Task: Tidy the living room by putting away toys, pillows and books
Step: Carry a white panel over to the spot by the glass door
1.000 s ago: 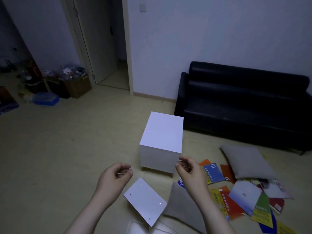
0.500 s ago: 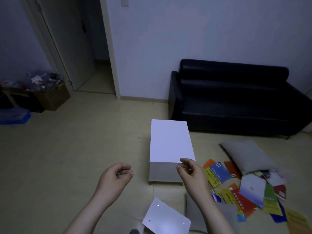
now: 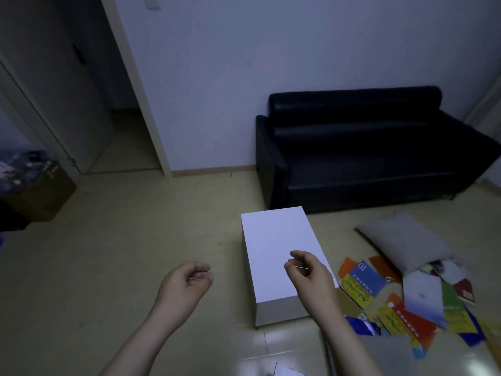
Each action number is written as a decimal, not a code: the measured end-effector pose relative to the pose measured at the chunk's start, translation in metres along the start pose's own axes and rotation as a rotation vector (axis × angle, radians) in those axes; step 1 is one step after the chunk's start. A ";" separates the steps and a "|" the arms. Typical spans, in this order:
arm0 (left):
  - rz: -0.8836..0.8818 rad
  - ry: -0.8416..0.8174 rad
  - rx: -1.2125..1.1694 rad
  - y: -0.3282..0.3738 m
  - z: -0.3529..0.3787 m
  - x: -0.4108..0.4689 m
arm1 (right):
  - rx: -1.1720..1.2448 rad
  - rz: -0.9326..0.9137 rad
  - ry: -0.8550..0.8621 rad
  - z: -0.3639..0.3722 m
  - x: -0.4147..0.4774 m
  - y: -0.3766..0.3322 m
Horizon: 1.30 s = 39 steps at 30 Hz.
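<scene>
Fingers (image 3: 203, 276) curl on left hand (image 3: 184, 283) and right hand (image 3: 309, 275), each pinching a thin pale sliver (image 3: 195, 279). The right hand is above the white rectangular tabletop's (image 3: 273, 240) near edge, and colourful paperback books (image 3: 363, 283) lie strewn beside it on the yellowish floor (image 3: 122, 253).

A person's left hand (image 3: 185, 283) and right hand (image 3: 310, 279), both bare. The left forearm (image 3: 141, 340) and right forearm (image 3: 345, 340) are likewise uncovered, down to the frame's lower edge.

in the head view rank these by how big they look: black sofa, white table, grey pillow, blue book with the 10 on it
1. black sofa
2. white table
3. grey pillow, which looks smaller than the table but lies slightly farther off
4. blue book
</scene>
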<state>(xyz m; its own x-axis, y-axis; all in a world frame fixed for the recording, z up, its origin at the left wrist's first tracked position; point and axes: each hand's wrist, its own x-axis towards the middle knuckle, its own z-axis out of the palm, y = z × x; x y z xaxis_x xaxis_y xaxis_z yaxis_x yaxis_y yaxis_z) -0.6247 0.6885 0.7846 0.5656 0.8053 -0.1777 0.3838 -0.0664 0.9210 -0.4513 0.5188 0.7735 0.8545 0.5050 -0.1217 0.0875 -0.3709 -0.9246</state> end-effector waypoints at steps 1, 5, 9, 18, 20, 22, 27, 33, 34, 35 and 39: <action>-0.003 -0.018 -0.004 -0.001 0.000 0.011 | -0.007 0.008 0.015 0.004 0.005 -0.001; -0.018 -0.143 0.006 -0.003 -0.004 0.063 | -0.034 0.067 0.100 0.023 0.029 -0.001; 0.019 -0.239 0.065 0.000 -0.014 0.122 | -0.015 0.139 0.195 0.048 0.053 -0.005; 0.060 -0.466 0.175 -0.004 -0.025 0.241 | -0.007 0.297 0.399 0.112 0.085 -0.022; 0.040 -0.501 0.164 -0.002 -0.018 0.255 | -0.001 0.332 0.418 0.114 0.090 -0.019; 0.020 -0.538 0.165 -0.001 -0.009 0.266 | -0.007 0.360 0.428 0.111 0.099 -0.015; -0.004 -0.558 0.201 0.003 0.024 0.288 | -0.034 0.379 0.444 0.092 0.135 0.001; -0.081 -0.461 0.213 0.005 0.083 0.308 | -0.064 0.409 0.377 0.048 0.200 0.033; -0.104 -0.444 0.211 0.005 0.094 0.310 | -0.081 0.415 0.354 0.040 0.211 0.038; -0.132 -0.429 0.210 0.006 0.103 0.312 | -0.098 0.420 0.332 0.032 0.222 0.042; -0.182 -0.377 0.221 -0.002 0.141 0.324 | -0.163 0.430 0.199 0.005 0.264 0.064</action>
<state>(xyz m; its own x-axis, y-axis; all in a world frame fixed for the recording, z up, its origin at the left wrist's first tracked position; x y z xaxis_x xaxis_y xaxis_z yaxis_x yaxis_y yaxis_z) -0.3392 0.8667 0.6764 0.6845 0.5482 -0.4805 0.6243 -0.1006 0.7747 -0.2227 0.6325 0.6807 0.9103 0.1273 -0.3939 -0.2290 -0.6379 -0.7353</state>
